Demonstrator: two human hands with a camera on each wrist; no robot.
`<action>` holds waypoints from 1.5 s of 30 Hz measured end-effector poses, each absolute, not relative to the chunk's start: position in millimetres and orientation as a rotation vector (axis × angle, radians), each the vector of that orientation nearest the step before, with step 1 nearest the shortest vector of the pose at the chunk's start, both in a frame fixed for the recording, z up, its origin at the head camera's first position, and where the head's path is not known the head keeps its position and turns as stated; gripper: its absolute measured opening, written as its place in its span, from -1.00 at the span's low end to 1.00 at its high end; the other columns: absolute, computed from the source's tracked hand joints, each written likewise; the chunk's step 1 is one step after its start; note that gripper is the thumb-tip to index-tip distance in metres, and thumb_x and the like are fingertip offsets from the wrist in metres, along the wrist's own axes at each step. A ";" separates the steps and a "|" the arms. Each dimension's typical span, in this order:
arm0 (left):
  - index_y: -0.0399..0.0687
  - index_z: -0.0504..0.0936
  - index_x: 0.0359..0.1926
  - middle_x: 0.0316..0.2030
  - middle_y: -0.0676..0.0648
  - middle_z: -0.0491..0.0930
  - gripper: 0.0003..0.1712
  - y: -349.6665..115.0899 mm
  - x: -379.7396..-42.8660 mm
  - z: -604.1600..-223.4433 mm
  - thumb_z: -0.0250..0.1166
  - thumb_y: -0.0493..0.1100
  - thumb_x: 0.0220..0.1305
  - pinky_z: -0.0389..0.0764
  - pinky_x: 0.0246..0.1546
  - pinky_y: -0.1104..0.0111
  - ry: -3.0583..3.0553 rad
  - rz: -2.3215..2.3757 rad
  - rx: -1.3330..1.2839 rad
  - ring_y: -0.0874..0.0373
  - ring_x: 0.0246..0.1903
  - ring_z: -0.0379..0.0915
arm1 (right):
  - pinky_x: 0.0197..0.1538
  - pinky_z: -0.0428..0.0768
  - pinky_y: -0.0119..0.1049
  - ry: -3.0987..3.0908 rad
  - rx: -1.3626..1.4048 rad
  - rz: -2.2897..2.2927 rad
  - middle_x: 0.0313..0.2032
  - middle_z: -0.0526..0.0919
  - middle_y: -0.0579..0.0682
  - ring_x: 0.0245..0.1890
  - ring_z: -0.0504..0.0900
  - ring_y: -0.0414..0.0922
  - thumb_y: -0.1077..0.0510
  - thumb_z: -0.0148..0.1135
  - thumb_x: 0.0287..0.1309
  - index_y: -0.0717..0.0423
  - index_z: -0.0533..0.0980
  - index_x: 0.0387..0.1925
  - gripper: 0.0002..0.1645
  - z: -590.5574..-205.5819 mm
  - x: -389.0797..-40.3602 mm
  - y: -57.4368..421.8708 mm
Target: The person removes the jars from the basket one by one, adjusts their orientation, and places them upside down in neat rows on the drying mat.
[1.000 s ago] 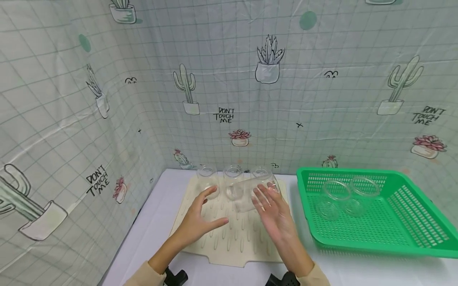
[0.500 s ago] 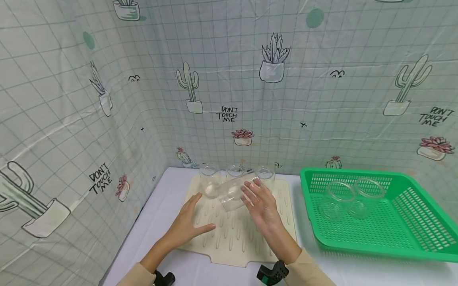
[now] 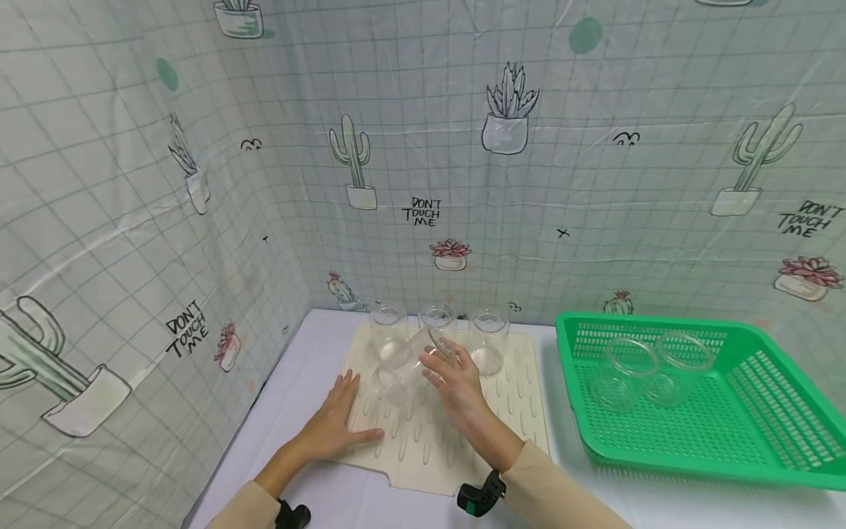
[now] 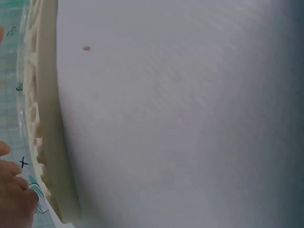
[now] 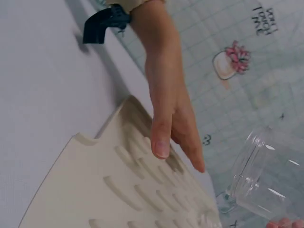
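My right hand grips a clear drinking glass, tilted on its side above the beige ridged drying tray. Its far end points left and down. In the right wrist view the glass shows at lower right, with fingertips at its lower edge. My left hand lies with fingers spread at the tray's left edge and holds nothing. The right wrist view shows that left hand beside the tray. Upright along the tray's back stand a left glass, a middle glass and a right glass.
To the right stands a green perforated basket. Inside it are a clear glass and another glass, both at its left part. White cloth covers the table, and a cactus-print sheet hangs behind and at left.
My right hand has moved left with the tilted glass, bringing its far end lower over the tray. My left hand has shifted left and down to the tray's edge.
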State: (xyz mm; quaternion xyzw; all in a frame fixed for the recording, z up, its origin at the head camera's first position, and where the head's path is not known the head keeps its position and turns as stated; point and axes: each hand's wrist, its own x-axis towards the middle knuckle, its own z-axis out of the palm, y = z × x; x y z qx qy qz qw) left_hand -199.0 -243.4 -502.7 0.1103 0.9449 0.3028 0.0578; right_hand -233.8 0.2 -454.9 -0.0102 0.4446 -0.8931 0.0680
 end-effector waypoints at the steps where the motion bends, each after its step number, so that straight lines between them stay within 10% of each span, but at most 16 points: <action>1: -0.30 -0.06 0.55 0.54 -0.33 -0.19 0.34 -244.0 -199.0 -503.7 0.41 0.37 0.07 -0.05 0.39 -0.23 2.849 0.912 0.340 -0.26 0.51 -0.38 | 0.25 0.49 -0.12 1.343 -0.034 -2.691 0.04 0.55 0.10 0.00 0.62 -0.11 0.42 0.21 0.18 0.36 0.16 0.32 -0.29 -456.7 -234.7 -2.1; 22: -0.45 -0.08 0.51 0.53 -0.38 -0.19 0.36 -247.6 -198.4 -513.1 0.31 0.45 0.13 -0.08 0.44 -0.12 2.810 0.689 0.405 -0.28 0.51 -0.39 | 0.24 0.47 -0.05 1.953 -0.318 -2.322 0.15 0.54 0.18 0.20 0.46 0.20 0.28 0.56 -0.06 0.27 0.31 0.31 -0.10 -476.0 -244.0 -33.2; 45: -0.50 -0.12 0.50 0.52 -0.42 -0.20 0.35 -249.4 -197.7 -508.8 0.31 0.41 0.16 -0.11 0.45 -0.10 2.810 0.676 0.438 -0.29 0.50 -0.37 | 0.24 0.41 0.01 2.280 -0.531 -2.027 0.21 0.48 0.12 0.21 0.41 0.08 0.22 0.65 -0.16 0.18 0.35 0.28 -0.05 -488.9 -255.2 -59.3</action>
